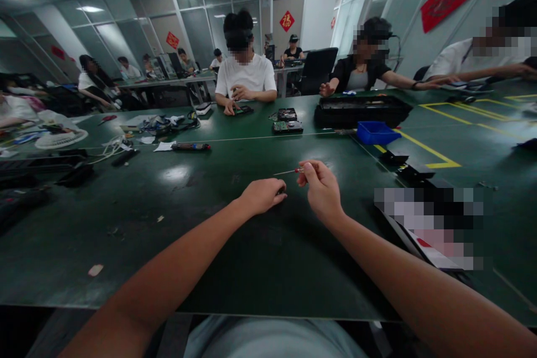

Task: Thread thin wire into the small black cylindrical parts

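My right hand [322,189] is closed around the handle of a slim screwdriver [289,172]. A bit of its red handle shows at my fingertips, and its thin metal shaft points left, above my left hand. Just to the left, my left hand [263,196] is held low over the green table, fingers curled in. Something small and dark shows between the thumb and fingers, too hidden to name. The two hands are apart, a short gap between them.
Farther across the green table [201,235] lie a dark pen-shaped tool [191,146], circuit-board drives [287,127], a blue bin [377,132] and a long black tray [363,111]. Black brackets [413,172] sit at right. A co-worker [245,75] handles a device opposite.
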Tool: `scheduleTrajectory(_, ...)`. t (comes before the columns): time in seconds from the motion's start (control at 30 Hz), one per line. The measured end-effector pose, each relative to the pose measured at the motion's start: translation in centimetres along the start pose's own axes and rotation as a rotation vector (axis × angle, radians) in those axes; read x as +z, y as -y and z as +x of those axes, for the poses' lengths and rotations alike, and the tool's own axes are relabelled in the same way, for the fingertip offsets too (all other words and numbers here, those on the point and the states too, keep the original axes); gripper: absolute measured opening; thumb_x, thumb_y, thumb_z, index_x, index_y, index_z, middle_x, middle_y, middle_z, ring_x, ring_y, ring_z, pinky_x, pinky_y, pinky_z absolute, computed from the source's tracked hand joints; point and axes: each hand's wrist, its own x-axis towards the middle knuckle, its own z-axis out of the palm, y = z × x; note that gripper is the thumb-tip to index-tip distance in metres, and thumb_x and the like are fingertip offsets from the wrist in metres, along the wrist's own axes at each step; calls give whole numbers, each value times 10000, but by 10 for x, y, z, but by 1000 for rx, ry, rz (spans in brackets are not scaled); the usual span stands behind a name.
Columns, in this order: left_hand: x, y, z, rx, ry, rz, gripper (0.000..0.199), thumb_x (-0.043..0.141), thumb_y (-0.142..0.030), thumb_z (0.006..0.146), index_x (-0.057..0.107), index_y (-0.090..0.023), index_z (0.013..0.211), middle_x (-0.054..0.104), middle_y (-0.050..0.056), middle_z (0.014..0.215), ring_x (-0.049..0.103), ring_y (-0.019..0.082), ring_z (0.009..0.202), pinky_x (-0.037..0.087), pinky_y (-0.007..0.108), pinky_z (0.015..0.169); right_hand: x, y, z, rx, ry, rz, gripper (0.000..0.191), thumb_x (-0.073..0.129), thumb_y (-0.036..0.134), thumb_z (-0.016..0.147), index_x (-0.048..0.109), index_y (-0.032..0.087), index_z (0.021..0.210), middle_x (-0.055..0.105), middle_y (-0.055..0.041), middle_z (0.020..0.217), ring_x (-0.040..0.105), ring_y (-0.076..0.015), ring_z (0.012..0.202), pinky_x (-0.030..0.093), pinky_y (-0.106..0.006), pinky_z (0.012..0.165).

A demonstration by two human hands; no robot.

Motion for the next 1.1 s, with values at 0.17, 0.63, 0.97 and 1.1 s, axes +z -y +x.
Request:
scheduleTrajectory(0.17, -10, 19, -14, -78, -74, -171, 258, 601, -395, 902, 691, -214, 1063, 715, 71, 1013, 656, 243, 903, 498, 350, 793, 0, 1, -2, 5, 12, 6, 238, 489, 423, 970, 611, 219, 977, 606, 11, 691, 581, -159, 635, 467, -317, 636)
scheduleTrajectory(0.63, -54, 97, -86, -544, -683, -1439, 213, 739, -282, 764, 643, -156, 906, 561, 6, 803, 495, 85, 568, 326, 200, 465, 1, -2, -2, 39, 68, 5, 257, 490, 438, 961, 619, 217, 967, 612, 6, 696, 580, -160, 638, 459, -315, 630)
scheduleTrajectory(0.97, -104, 149, -155, -863, -1159, -1456, 168, 450, -215, 965, 530, -167, 825, 547, -24, 628, 456, 95, 561, 332, 199, 496, 2, -6, -2, 69, 81, 18, 244, 496, 429, 961, 614, 216, 962, 607, 9, 694, 571, -158, 634, 455, -320, 629)
scheduleTrajectory(1.1, -114, 171, -182, -997, -1324, -1390, 178, 405, -157, 934, 528, -168, 806, 554, -25, 596, 469, 106, 566, 366, 203, 513, 2, -6, -2, 74, 81, 21, 241, 500, 428, 957, 615, 216, 951, 601, 12, 684, 569, -156, 627, 455, -320, 627)
